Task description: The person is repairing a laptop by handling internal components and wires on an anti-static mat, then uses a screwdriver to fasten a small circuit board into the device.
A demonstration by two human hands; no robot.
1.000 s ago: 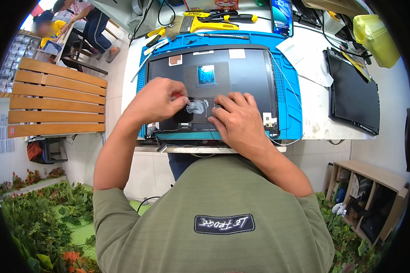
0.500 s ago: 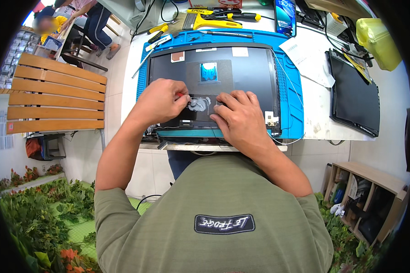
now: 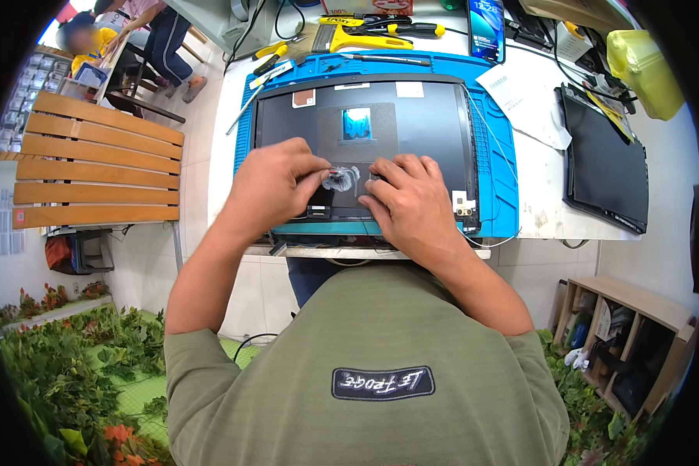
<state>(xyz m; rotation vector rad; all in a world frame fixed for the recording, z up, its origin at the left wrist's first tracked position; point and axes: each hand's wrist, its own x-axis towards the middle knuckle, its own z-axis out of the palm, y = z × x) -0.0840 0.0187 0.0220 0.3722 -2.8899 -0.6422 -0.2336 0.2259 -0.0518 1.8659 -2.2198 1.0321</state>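
A dark laptop lid [image 3: 435,124] lies on a blue work mat [image 3: 497,179], with a small blue film square [image 3: 356,123] near its middle. My left hand [image 3: 279,186] is closed on a small red tool [image 3: 332,172], its tip at a grey smeared paste patch [image 3: 342,180] below that square. Just right of the smear, my right hand [image 3: 408,198] rests on the lid with bent fingers curled over something small and dark that I cannot make out.
Yellow-handled tools [image 3: 365,40], a phone [image 3: 485,31] and papers [image 3: 520,105] surround the mat. Dark panels [image 3: 604,167] are stacked right. A yellow bag [image 3: 645,74] sits upper right. A slatted wooden chair [image 3: 101,163] stands left; other people [image 3: 171,46] are behind it.
My left hand has shifted rightward with the red tool, further over the grey smear. My right hand has stayed almost in the same place.
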